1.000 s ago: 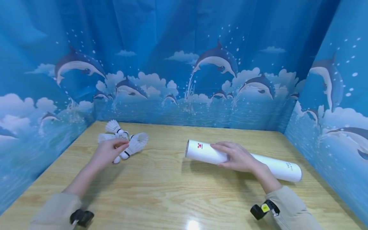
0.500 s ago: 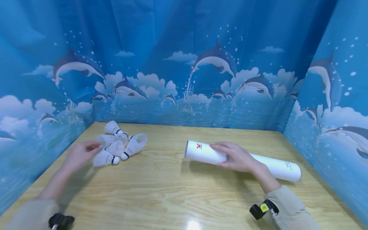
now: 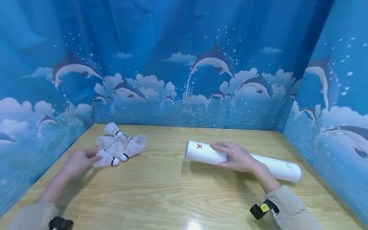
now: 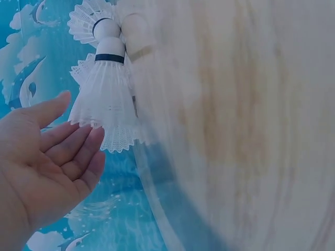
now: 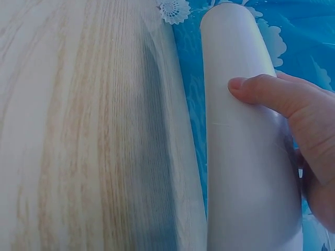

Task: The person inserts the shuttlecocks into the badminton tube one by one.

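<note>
though apart from thumb [image 4: 52,111], left fingers [image 4: 82,157] at the skirt of one shuttlecock [image 4: 102,89], right fingers [image 3: 219,147] clamped round a tube [image 3: 210,154]

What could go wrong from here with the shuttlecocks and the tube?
1. The left hand is at the skirt of the nearest shuttlecock, so a hard pinch there might bend it.
2. The other shuttlecocks lie bunched close by, so lifting one could drag or scatter its neighbours.
3. Only the right hand grips the round white tube; if that grip loosened, the tube might roll.
</note>
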Action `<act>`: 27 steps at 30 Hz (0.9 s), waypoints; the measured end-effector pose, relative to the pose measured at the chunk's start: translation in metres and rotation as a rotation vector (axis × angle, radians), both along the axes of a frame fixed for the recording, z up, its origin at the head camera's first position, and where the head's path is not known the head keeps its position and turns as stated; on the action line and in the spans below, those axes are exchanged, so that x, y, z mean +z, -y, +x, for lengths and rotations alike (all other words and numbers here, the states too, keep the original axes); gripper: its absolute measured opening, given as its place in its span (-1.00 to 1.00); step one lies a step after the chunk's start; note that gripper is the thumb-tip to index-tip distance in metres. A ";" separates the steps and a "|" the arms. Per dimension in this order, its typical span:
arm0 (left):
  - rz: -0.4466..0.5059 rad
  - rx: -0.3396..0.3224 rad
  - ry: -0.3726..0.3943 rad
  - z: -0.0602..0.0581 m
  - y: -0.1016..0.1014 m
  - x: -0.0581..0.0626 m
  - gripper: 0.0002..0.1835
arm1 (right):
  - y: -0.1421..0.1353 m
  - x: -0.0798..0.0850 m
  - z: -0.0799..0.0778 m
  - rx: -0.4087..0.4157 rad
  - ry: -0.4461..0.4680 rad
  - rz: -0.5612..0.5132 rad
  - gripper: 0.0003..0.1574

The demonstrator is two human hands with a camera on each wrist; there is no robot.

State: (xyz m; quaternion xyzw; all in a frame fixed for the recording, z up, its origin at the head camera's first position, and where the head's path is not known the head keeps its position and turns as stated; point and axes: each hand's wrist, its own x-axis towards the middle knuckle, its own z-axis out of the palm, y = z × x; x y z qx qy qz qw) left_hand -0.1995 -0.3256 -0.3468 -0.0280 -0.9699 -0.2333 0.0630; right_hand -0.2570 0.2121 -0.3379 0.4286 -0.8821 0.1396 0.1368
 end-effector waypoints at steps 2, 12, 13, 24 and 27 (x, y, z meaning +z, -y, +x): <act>0.000 -0.005 -0.007 0.000 -0.001 -0.002 -0.47 | 0.000 0.000 0.000 -0.005 0.003 0.004 -0.10; 0.014 -0.058 -0.105 -0.002 -0.003 -0.007 -0.71 | -0.001 0.001 0.002 -0.022 0.022 0.013 -0.11; 0.013 -0.061 -0.107 -0.002 -0.004 -0.006 -0.73 | -0.001 0.001 0.002 -0.024 0.022 0.013 -0.11; -0.024 -0.124 -0.063 0.000 -0.018 0.008 -0.77 | -0.001 0.002 0.004 -0.042 0.034 0.018 -0.11; -0.020 -0.135 -0.033 0.001 -0.025 0.014 -0.73 | -0.001 0.002 0.003 -0.041 0.035 0.014 -0.11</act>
